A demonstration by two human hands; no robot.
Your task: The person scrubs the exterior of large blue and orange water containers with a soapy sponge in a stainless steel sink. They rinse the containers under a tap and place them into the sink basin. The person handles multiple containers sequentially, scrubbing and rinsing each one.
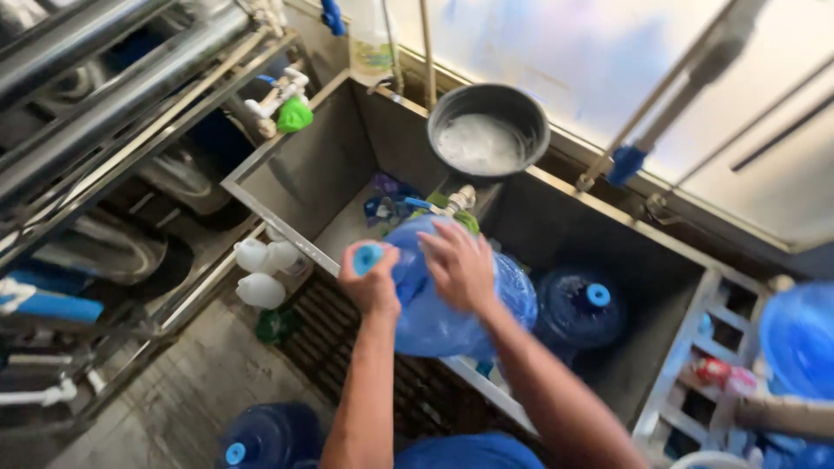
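Note:
A large blue water jug (439, 317) lies tilted on the front rim of a steel sink (300, 178). My left hand (372, 282) grips its neck, just under the light blue cap (367, 257). Flat against the jug's upper shoulder lies my right hand (459, 265), fingers spread. A second blue jug (578, 308) with a blue cap stands upright inside the sink, to the right of the held one.
A dark bowl of white foam (488, 130) sits on the sink's back rim. Several white filter housings (261, 271) hang at the left. Another blue jug (265, 437) stands on the floor below, and one more (799, 334) is at the right edge. Steel pipes (104, 78) run upper left.

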